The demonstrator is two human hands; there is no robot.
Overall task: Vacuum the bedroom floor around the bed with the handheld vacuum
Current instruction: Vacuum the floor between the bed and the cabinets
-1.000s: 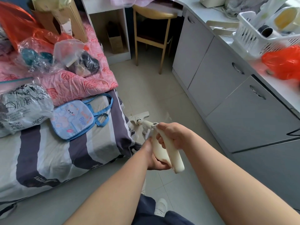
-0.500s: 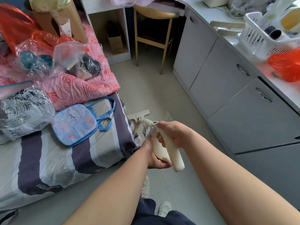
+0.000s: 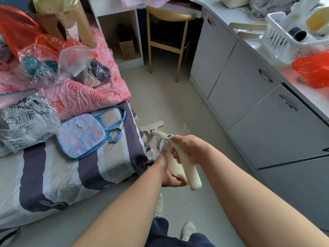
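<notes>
Hemming in the vacuum (image 3: pixel 185 164): bed corner (image 3: pixel 128 139) left, grey cabinets (image 3: pixel 249 104) right.

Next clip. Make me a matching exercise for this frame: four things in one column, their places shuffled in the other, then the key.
Things
1. vacuum floor head
2. blue bear bag
3. white basket
4. wooden chair

Places
A. on the countertop
B. on top of the bed
C. on the floor tiles, right beside the bed
D. between the white shelf unit and the grey cabinets

Pairs: 1-C, 2-B, 3-A, 4-D
</notes>
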